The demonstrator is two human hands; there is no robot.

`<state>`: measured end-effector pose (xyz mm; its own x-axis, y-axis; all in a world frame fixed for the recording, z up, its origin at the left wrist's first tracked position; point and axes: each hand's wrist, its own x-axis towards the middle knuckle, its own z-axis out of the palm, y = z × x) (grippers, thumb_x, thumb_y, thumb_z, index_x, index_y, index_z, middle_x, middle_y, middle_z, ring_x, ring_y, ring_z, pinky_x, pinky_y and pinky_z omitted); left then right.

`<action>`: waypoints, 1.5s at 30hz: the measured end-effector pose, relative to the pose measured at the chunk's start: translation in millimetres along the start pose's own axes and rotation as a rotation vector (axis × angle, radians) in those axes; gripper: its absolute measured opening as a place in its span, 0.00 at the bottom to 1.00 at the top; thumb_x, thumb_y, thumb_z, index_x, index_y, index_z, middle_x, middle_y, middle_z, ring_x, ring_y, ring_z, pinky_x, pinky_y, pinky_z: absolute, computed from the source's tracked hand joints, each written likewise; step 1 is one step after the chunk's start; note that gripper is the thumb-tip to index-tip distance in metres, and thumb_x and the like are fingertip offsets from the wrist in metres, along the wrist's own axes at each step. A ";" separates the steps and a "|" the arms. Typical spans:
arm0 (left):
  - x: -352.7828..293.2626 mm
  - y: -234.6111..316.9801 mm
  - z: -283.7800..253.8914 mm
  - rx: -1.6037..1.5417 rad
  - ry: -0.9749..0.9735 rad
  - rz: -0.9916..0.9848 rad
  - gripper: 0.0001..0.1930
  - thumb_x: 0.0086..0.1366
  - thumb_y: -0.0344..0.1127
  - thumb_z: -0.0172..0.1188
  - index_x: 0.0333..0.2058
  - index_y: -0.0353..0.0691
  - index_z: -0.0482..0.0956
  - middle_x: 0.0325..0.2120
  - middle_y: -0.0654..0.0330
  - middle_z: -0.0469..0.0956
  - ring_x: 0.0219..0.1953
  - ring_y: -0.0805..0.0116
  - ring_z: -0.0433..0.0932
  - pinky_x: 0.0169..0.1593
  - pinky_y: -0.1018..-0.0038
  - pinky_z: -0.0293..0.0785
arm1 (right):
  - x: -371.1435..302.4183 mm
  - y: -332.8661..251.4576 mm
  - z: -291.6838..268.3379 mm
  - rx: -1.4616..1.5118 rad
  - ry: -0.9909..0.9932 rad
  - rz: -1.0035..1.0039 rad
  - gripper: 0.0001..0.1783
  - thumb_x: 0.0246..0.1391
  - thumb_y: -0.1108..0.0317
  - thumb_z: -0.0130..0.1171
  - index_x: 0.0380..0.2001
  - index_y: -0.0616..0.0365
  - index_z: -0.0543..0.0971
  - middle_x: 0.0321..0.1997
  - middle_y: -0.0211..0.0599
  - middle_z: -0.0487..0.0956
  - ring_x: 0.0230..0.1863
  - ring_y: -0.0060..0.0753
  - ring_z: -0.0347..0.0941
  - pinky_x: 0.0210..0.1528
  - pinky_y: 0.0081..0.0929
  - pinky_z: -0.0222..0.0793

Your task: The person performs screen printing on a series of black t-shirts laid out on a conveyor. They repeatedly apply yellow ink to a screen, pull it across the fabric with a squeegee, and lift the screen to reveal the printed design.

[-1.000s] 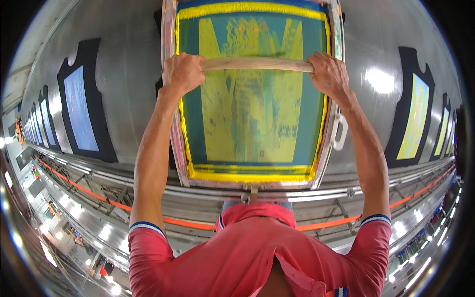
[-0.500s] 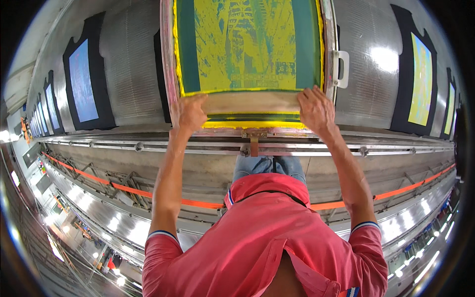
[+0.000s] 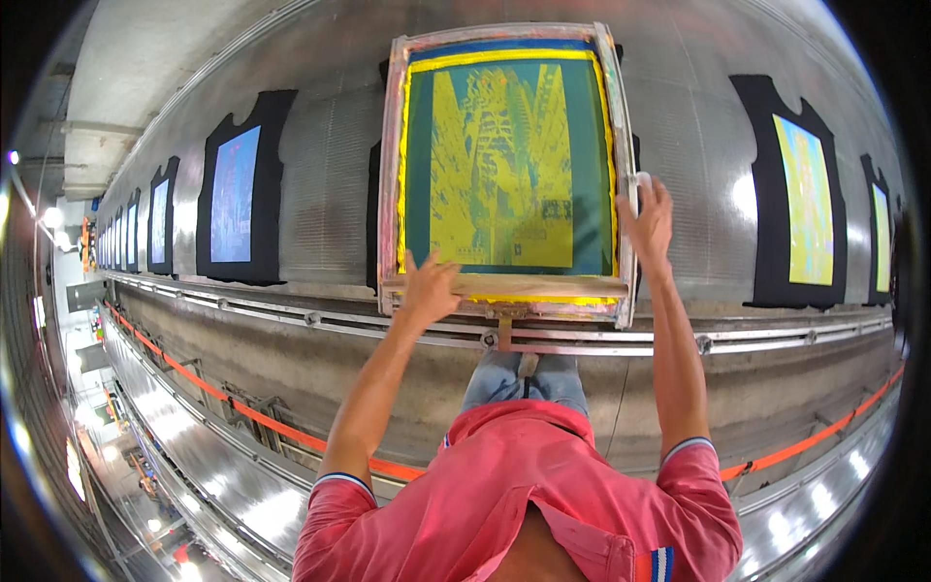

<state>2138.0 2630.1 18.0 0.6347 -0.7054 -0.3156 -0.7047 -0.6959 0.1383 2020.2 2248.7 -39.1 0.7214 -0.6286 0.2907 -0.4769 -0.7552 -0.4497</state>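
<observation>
A printing screen [image 3: 412,43] with a wooden-looking frame lies over a black shirt on the long metal table. Its green mesh carries a yellow skeleton-like picture, with yellow ink along the inner edges. Across the near end of the screen rests a long wooden squeegee [image 3: 543,285]. My left hand [image 3: 427,289] is at the squeegee's left end, fingers spread over it; whether it still grips is hard to see. Beside the frame's right edge, my right hand [image 3: 648,221] has its fingers apart and slightly bent at the white handle [image 3: 641,180], which it partly hides.
Black shirts with blue prints [image 3: 236,194] lie in a row to the left, others with yellow prints [image 3: 805,199] to the right. A metal rail [image 3: 601,338] runs along the table's near edge. Behind me an orange strip [image 3: 262,420] runs along another metal table [image 3: 281,509].
My right hand has left the squeegee and moved to the frame's right side near the handle. My left hand's fingers have spread. The squeegee now lies at the near end, and the view has shifted.
</observation>
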 end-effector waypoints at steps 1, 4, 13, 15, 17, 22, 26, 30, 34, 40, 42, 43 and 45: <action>5.6 10.9 8.7 -0.035 0.041 0.021 0.21 0.52 0.34 0.66 0.48 0.43 0.81 0.51 0.62 0.80 0.63 0.59 0.68 0.66 0.40 0.50 | 13.9 13.6 12.8 0.030 0.018 0.240 0.29 0.57 0.53 0.60 0.57 0.56 0.73 0.53 0.52 0.77 0.56 0.54 0.71 0.61 0.44 0.65; 14.0 29.1 31.3 -0.122 0.063 0.050 0.20 0.53 0.26 0.62 0.48 0.42 0.81 0.52 0.60 0.79 0.62 0.59 0.70 0.67 0.42 0.51 | 38.5 56.4 48.9 0.282 -0.127 0.505 0.25 0.58 0.53 0.58 0.52 0.59 0.77 0.46 0.55 0.79 0.50 0.57 0.73 0.56 0.46 0.66; -2.8 28.3 52.7 -0.221 0.061 0.020 0.17 0.53 0.26 0.59 0.44 0.40 0.80 0.50 0.57 0.80 0.58 0.59 0.74 0.63 0.47 0.60 | 47.4 55.8 61.5 0.282 -0.001 0.544 0.17 0.57 0.59 0.57 0.31 0.66 0.80 0.23 0.41 0.76 0.27 0.35 0.68 0.34 0.40 0.64; -7.5 23.2 44.6 -0.268 0.107 0.048 0.15 0.53 0.27 0.58 0.41 0.40 0.80 0.47 0.56 0.80 0.55 0.58 0.75 0.63 0.47 0.60 | 49.3 74.6 61.3 0.257 -0.087 0.512 0.16 0.57 0.59 0.57 0.34 0.65 0.81 0.27 0.43 0.78 0.31 0.37 0.71 0.37 0.41 0.65; -15.7 25.1 33.6 -0.334 0.014 0.024 0.12 0.53 0.29 0.57 0.38 0.40 0.80 0.44 0.55 0.81 0.52 0.56 0.76 0.63 0.47 0.61 | 65.7 89.3 49.8 0.225 -0.165 0.446 0.16 0.56 0.60 0.58 0.36 0.63 0.82 0.32 0.45 0.81 0.35 0.39 0.74 0.40 0.42 0.67; -15.4 5.3 41.3 -0.398 0.375 0.182 0.05 0.50 0.29 0.57 0.27 0.39 0.79 0.27 0.51 0.80 0.35 0.49 0.80 0.46 0.52 0.73 | 68.1 75.5 0.1 0.526 0.023 0.386 0.14 0.57 0.63 0.58 0.18 0.55 0.77 0.13 0.22 0.61 0.15 0.19 0.55 0.17 0.25 0.49; -44.6 -39.8 34.2 -0.404 0.239 0.133 0.05 0.53 0.31 0.58 0.29 0.45 0.80 0.31 0.55 0.80 0.41 0.54 0.79 0.57 0.54 0.64 | 51.3 -11.3 -30.6 0.384 0.096 0.408 0.20 0.58 0.57 0.58 0.16 0.56 0.74 0.13 0.24 0.59 0.17 0.21 0.54 0.20 0.31 0.48; -73.2 -83.6 -7.8 -0.389 0.218 0.229 0.05 0.50 0.31 0.60 0.28 0.43 0.82 0.30 0.53 0.81 0.38 0.53 0.81 0.46 0.58 0.72 | 26.8 -29.3 -60.8 0.073 0.361 0.293 0.22 0.58 0.54 0.58 0.20 0.60 0.78 0.15 0.31 0.67 0.20 0.26 0.61 0.25 0.36 0.55; -109.7 -113.5 -32.2 -0.369 0.232 0.181 0.07 0.48 0.30 0.61 0.29 0.42 0.83 0.28 0.51 0.82 0.36 0.50 0.83 0.39 0.55 0.76 | 12.4 -119.2 -80.4 0.193 0.236 0.293 0.22 0.59 0.52 0.57 0.29 0.64 0.82 0.17 0.37 0.73 0.23 0.30 0.66 0.28 0.38 0.62; -118.9 -357.3 -30.8 -0.390 0.296 0.131 0.06 0.51 0.31 0.60 0.28 0.44 0.83 0.27 0.51 0.82 0.35 0.48 0.82 0.39 0.53 0.76 | 13.1 -282.2 118.7 0.382 0.168 0.395 0.21 0.63 0.56 0.52 0.32 0.64 0.82 0.28 0.41 0.81 0.32 0.37 0.75 0.41 0.34 0.69; -134.8 -412.3 -33.3 -0.276 0.132 0.046 0.06 0.52 0.33 0.59 0.29 0.44 0.83 0.27 0.50 0.82 0.35 0.47 0.82 0.38 0.52 0.75 | -8.6 -339.7 169.6 0.470 0.162 0.306 0.15 0.59 0.61 0.57 0.37 0.61 0.85 0.32 0.34 0.83 0.33 0.28 0.77 0.38 0.29 0.72; -144.6 -439.3 -39.7 -0.306 0.124 0.026 0.07 0.52 0.33 0.59 0.30 0.45 0.83 0.27 0.50 0.82 0.35 0.47 0.82 0.38 0.52 0.76 | -20.0 -383.7 183.4 0.552 0.108 0.300 0.15 0.59 0.62 0.57 0.39 0.61 0.85 0.37 0.37 0.85 0.38 0.32 0.80 0.45 0.29 0.75; -170.5 -494.7 -40.6 -0.308 0.111 -0.090 0.14 0.55 0.38 0.63 0.41 0.49 0.85 0.33 0.52 0.83 0.41 0.48 0.81 0.45 0.54 0.75 | -33.1 -487.7 198.2 0.475 0.041 0.309 0.12 0.60 0.65 0.58 0.27 0.61 0.81 0.27 0.35 0.82 0.29 0.28 0.75 0.33 0.32 0.71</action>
<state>2391.3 3089.2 41.5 0.7324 -0.6379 -0.2381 -0.5260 -0.7521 0.3971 2328.5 2674.7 3.2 0.5591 -0.8213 0.1136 -0.3780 -0.3745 -0.8467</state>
